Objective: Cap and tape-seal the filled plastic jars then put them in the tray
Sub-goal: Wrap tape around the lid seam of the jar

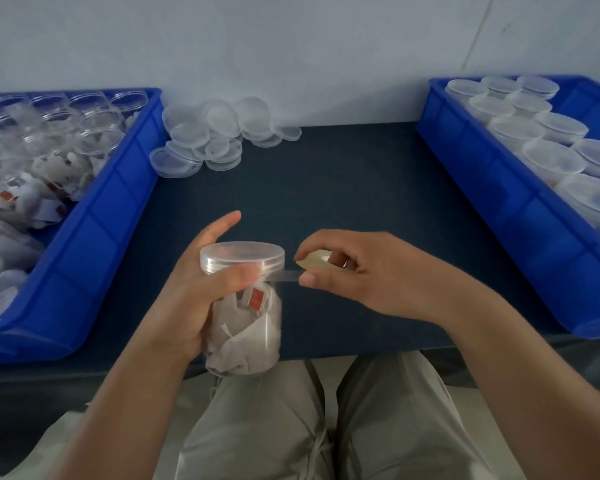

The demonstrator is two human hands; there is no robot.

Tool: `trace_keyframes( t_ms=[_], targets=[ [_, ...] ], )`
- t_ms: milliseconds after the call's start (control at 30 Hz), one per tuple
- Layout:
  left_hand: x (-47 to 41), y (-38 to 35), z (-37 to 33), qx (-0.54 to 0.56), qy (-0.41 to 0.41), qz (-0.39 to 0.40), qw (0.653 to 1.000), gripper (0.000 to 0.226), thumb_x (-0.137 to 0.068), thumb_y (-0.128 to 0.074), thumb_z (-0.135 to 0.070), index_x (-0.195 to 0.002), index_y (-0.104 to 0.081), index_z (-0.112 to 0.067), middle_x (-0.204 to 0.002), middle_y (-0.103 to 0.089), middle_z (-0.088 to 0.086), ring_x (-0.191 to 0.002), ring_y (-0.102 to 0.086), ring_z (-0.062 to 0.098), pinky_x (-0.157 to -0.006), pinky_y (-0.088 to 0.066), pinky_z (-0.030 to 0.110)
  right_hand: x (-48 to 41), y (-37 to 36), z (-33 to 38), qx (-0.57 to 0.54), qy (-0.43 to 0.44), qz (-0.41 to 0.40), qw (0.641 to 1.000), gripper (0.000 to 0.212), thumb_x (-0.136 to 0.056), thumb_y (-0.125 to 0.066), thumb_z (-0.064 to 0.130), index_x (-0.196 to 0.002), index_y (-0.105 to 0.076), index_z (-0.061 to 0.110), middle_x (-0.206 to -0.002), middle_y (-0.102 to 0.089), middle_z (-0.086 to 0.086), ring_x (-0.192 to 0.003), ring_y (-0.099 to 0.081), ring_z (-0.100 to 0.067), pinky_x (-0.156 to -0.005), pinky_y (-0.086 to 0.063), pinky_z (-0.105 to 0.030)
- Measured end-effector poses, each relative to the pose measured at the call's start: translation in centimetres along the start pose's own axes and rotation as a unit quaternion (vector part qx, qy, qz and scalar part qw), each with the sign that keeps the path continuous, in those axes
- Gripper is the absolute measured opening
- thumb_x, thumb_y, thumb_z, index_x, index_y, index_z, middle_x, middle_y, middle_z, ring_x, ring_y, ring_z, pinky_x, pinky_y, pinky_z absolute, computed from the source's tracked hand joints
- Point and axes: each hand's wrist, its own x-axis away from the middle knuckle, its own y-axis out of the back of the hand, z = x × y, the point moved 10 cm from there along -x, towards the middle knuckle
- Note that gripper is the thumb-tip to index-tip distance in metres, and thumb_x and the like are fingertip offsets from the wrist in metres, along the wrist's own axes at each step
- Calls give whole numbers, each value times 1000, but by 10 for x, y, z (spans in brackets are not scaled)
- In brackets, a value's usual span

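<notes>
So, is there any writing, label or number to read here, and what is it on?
Red tag inside the jar that the left hand holds: marks too blurred to read.
Red tags in the left tray: too small to read.
Lids, tape roll, right tray: no writing shows.

Cut off at the view's sides: left blue tray, right blue tray. Most of tape roll buried in right hand. Left side of jar covered by left hand. Print on red tag too small to read.
</notes>
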Motion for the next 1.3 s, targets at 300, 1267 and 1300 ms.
trace_keyframes(
  t_ms=[300,1267,1300],
  targets=[
    [0,-20,1,8,0,116,993,90,-59,-97,-61,-130,-72,-13,-125,-72,22,-93,-67,34,-74,-59,38,-7,-10,5,-9,23,30,999,29,-106,-48,61,-123,-69,51,-109,-71,19,-101,-64,-1,-88,-50,-21],
    [26,31,-52,-181,-165,-136,960,73,-57,-87,-59,-127,-65,-53,-121,-74,-11,-103,-75,16,-78,-61,42,-13,58,-132,191,-216,-252,924,34,-115,-37,41,-118,-66,24,-109,-67,-6,-90,-67,-25,-76,-56,-41],
    [23,33,-47,-179,-149,-127,964,76,-56,-87,-59,-128,-64,-55,-121,-74,-11,-104,-76,14,-80,-61,42,-14,49,-133,194,-187,-231,935,33,-114,-39,44,-117,-67,26,-106,-65,-4,-88,-65,-23,-76,-56,-42]
  ],
)
